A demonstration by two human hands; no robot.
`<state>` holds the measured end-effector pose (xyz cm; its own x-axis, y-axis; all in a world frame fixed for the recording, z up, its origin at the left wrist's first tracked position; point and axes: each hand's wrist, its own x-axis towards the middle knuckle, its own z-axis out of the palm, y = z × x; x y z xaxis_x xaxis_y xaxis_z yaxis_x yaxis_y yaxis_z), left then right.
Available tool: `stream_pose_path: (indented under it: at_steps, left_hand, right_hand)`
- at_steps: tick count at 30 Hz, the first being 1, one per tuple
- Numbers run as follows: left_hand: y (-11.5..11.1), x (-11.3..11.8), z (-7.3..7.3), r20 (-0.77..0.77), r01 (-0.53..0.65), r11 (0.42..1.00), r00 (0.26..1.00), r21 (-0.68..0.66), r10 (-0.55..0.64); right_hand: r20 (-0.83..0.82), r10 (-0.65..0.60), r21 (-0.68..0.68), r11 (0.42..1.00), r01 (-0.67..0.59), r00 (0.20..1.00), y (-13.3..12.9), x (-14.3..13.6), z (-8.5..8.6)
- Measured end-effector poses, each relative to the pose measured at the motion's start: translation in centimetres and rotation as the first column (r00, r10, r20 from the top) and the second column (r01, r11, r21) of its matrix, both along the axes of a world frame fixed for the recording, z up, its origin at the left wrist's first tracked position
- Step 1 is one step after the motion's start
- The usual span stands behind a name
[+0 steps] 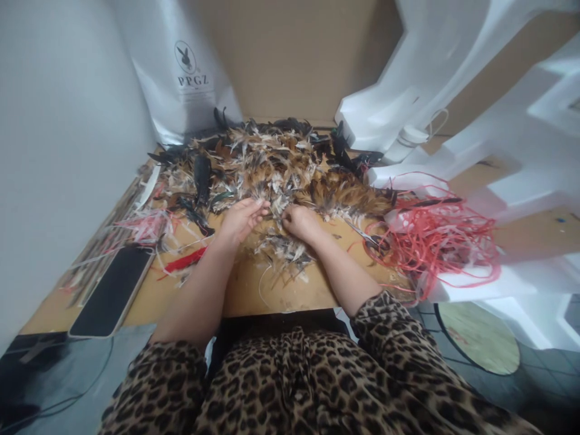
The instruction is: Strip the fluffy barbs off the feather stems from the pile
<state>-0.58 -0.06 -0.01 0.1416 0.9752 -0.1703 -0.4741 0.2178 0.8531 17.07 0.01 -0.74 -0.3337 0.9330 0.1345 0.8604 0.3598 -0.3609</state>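
A large heap of brown, cream and black feathers (272, 154) covers the back of the wooden table (244, 296). At its front edge my left hand (241, 220) has thumb and forefinger pinched together, the other fingers loosely curled; whatever the tips hold is too small to make out. Close by on the right, my right hand (302, 222) is closed with its fingertips on pale feathers, which partly hide them. A smaller pile of loose greyish feathers (285, 251) lies below the hands. Scissors (365, 234) rest to the right of my right hand.
Tangled red and pink plastic string (435, 238) spreads at the right. At the left lie a phone (111, 293), a red strip (185, 260) and thin sticks (106, 235). Behind stand a silvery bag (190, 103) and white foam pieces (399, 78), with a white container (410, 138).
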Motion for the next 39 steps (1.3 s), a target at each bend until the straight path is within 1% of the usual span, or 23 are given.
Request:
stream_pose_path:
  at_steps: [2, 3, 4, 5, 7, 9, 10, 11, 12, 14, 18, 20, 22, 24, 25, 28, 29, 30, 31, 34, 37, 39]
  left_hand:
    - [0.0, 0.0, 0.0, -0.008, -0.004, 1.0, 1.0, 0.001, 0.004]
    - [0.0, 0.0, -0.1, -0.009, -0.004, 1.0, 1.0, 0.001, 0.004]
    - [0.0, 0.0, -0.1, -0.009, -0.003, 1.0, 1.0, -0.001, 0.003]
    - [0.0, 0.0, -0.1, -0.009, 0.0, 1.0, 1.0, -0.003, 0.0]
    - [0.0, 0.1, -0.2, -0.012, 0.013, 1.0, 1.0, -0.007, -0.013]
    - [0.0, 0.1, -0.3, -0.016, 0.026, 1.0, 1.0, -0.013, -0.026]
    - [0.0, 0.1, -0.3, -0.016, 0.031, 0.999, 0.999, -0.015, -0.031]
    - [0.1, 0.1, -0.4, -0.013, 0.035, 0.999, 0.999, -0.018, -0.036]
    - [0.1, 0.1, -0.4, -0.008, 0.039, 0.999, 0.999, -0.022, -0.039]
    - [0.1, 0.1, -0.4, -0.002, 0.041, 0.999, 0.999, -0.03, -0.041]
    - [0.0, 0.3, -0.5, -0.012, 0.059, 0.998, 0.998, -0.038, -0.059]
    - [-0.1, 0.4, -0.5, -0.018, 0.073, 0.997, 0.997, -0.036, -0.074]
    - [-0.2, 0.5, -0.5, -0.022, 0.083, 0.996, 0.996, -0.03, -0.084]
    - [-0.3, 0.6, -0.5, -0.033, 0.099, 0.995, 0.994, -0.019, -0.1]
    - [-0.3, 0.6, -0.5, -0.044, 0.113, 0.994, 0.993, -0.015, -0.113]
    - [-0.5, 0.7, -0.3, -0.084, 0.163, 0.987, 0.983, -0.01, -0.163]
    - [-0.6, 0.7, -0.3, -0.096, 0.178, 0.984, 0.979, -0.01, -0.178]
    - [-0.6, 0.7, -0.3, -0.108, 0.19, 0.982, 0.976, -0.007, -0.19]
    - [-0.7, 0.8, -0.3, -0.118, 0.201, 0.98, 0.973, -0.002, -0.2]
    - [-0.7, 0.9, -0.5, -0.132, 0.224, 0.974, 0.966, 0.009, -0.221]
    - [-0.7, 1.1, -0.6, -0.104, 0.223, 0.975, 0.97, 0.008, -0.221]
    - [-0.6, 1.1, -0.7, -0.062, 0.218, 0.976, 0.974, -0.005, -0.218]
  right_hand:
    - [-0.211, -0.006, -0.033, 0.999, -0.001, 0.977, 0.3, 0.4, -0.1]
    - [-0.337, -0.031, -0.075, 0.997, 0.005, 0.941, 0.5, 0.6, -0.2]
    - [-0.463, -0.073, -0.139, 0.99, 0.01, 0.883, 0.7, 0.8, -0.3]
    - [-0.578, -0.134, -0.218, 0.976, 0.006, 0.805, 0.9, 0.8, -0.4]
    - [-0.757, -0.269, -0.371, 0.927, -0.053, 0.596, 1.1, 0.9, -0.6]
    - [-0.851, -0.373, -0.454, 0.876, -0.16, 0.37, 1.3, 0.9, -0.7]
    - [-0.871, -0.412, -0.47, 0.858, -0.209, 0.269, 1.4, 0.8, -0.7]
    - [-0.876, -0.443, -0.479, 0.841, -0.25, 0.189, 1.4, 0.8, -0.8]
    - [-0.873, -0.47, -0.488, 0.826, -0.282, 0.132, 1.4, 0.8, -0.8]
    - [-0.858, -0.509, -0.501, 0.802, -0.326, 0.067, 1.5, 0.9, -0.8]
    - [-0.843, -0.538, -0.506, 0.778, -0.372, 0.021, 1.7, 1.3, -0.9]
    - [-0.839, -0.543, -0.509, 0.775, -0.375, 0.016, 1.7, 1.3, -0.9]
    - [-0.852, -0.522, -0.491, 0.778, -0.391, 0.031, 1.7, 1.3, -0.7]
    - [-0.883, -0.464, -0.452, 0.793, -0.407, 0.077, 1.4, 1.1, -0.4]
    - [-0.898, -0.425, -0.434, 0.808, -0.398, 0.115, 1.3, 0.9, -0.2]
    - [-0.906, -0.33, -0.404, 0.862, -0.305, 0.266, 0.6, 0.4, 0.4]
    - [-0.898, -0.316, -0.401, 0.874, -0.274, 0.307, 0.4, 0.2, 0.6]
    - [-0.893, -0.304, -0.395, 0.882, -0.256, 0.331, 0.2, 0.0, 0.8]
    - [-0.893, -0.296, -0.389, 0.886, -0.25, 0.339, 0.0, -0.1, 1.0]
    - [-0.901, -0.285, -0.372, 0.895, -0.246, 0.327, -0.3, -0.6, 1.2]
    - [-0.898, -0.305, -0.385, 0.894, -0.23, 0.317, -0.2, -0.7, 0.8]
    - [-0.905, -0.318, -0.393, 0.88, -0.267, 0.284, 0.0, -0.7, 0.5]
